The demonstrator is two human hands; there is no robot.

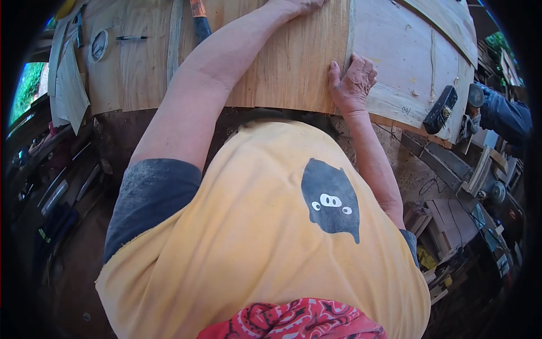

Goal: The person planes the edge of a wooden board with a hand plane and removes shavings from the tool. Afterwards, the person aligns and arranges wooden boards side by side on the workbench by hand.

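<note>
Left hand (302, 4) at top edge, fingers out of frame, grip unclear. Right hand (353, 86), upper right, on panel (299, 62), fingers curled, grip unclear. Pen (131, 38) upper left.

I wear a yellow-orange top (243, 237) across the lower middle of the frame, printed right of centre with a dark pig motif (333, 223). My left sleeve (149, 195) and right sleeve (410, 247) are dark; a red paisley bandana (293, 319) shows at the bottom edge.

Two bare grips (354, 85), one pen (131, 38), one ring (93, 49), one black block (439, 111)
</note>
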